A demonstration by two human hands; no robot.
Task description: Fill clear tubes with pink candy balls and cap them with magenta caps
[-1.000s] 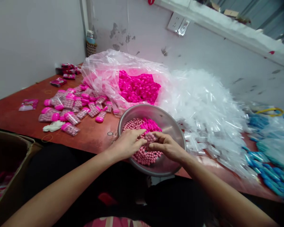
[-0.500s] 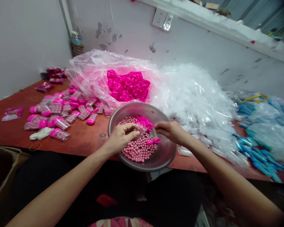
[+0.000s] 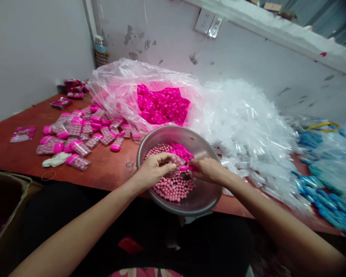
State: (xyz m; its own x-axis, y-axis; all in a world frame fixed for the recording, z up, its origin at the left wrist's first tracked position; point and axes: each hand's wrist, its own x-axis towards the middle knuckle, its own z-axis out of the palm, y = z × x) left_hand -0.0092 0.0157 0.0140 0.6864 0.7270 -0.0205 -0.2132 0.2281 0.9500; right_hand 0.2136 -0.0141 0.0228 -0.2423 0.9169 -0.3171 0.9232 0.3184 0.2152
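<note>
My left hand [image 3: 157, 169] is closed around a clear container of pink beads [image 3: 177, 163] over the metal bowl [image 3: 202, 202]. My right hand [image 3: 206, 169] pinches a bright pink cap [image 3: 185, 168] at the container's open end. Below them, loose pink beads [image 3: 173, 190] cover the left part of the bowl's bottom. More bright pink caps [image 3: 182, 150] lie in the bowl behind the container.
Filled containers [image 3: 77, 148] are heaped on the red table [image 3: 112, 169] at left. Behind the bowl is a plastic bag of pink caps [image 3: 164, 104]. Clear containers [image 3: 245, 119] and blue pieces [image 3: 325, 200] lie at right. A cardboard box [image 3: 25, 188] stands at lower left.
My right hand has brought a pink cap up against the container in my left hand. The view has shifted, so the table and bowl appear slightly farther right.
</note>
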